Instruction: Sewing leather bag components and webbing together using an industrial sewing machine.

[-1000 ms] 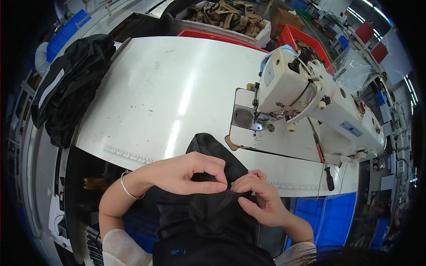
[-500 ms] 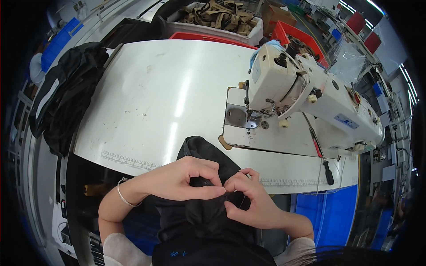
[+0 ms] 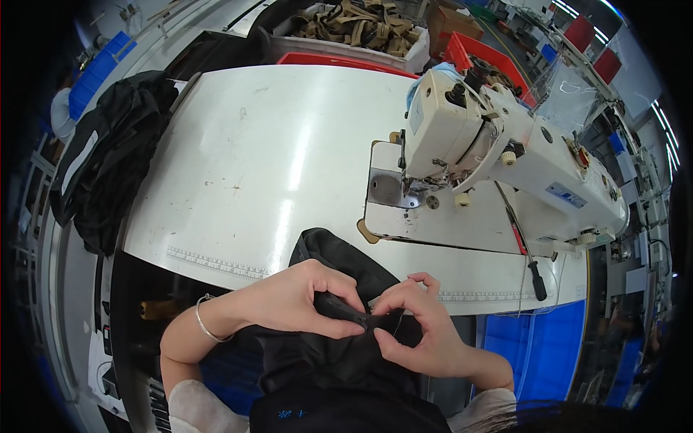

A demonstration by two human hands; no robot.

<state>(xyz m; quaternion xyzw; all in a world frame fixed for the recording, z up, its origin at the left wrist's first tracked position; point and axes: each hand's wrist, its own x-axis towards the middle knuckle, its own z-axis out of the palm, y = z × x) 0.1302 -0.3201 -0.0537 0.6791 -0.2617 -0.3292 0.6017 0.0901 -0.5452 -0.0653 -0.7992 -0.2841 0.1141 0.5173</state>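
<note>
A piece of black fabric (image 3: 339, 252) lies partly over the front edge of the white table and hangs down to my lap. My left hand (image 3: 310, 299) pinches one part of it between thumb and fingers. Close beside it, almost touching, my right hand (image 3: 417, 325) grips the same fabric with thumb and forefinger. A small fold of cloth is stretched between the fingertips of both hands. What lies in that fold is too small and dark to make out.
A white sewing machine (image 3: 498, 151) stands on the right of the table (image 3: 238, 159), with a black-handled screwdriver (image 3: 535, 281) beside it. Black fabric (image 3: 108, 159) is heaped at the left edge. Behind stand a bin of tan straps (image 3: 361, 29) and a red crate (image 3: 462, 47).
The thumb and fingertips of my hands have parted slightly, showing more of the fabric between them. My right hand has shifted a little to the right.
</note>
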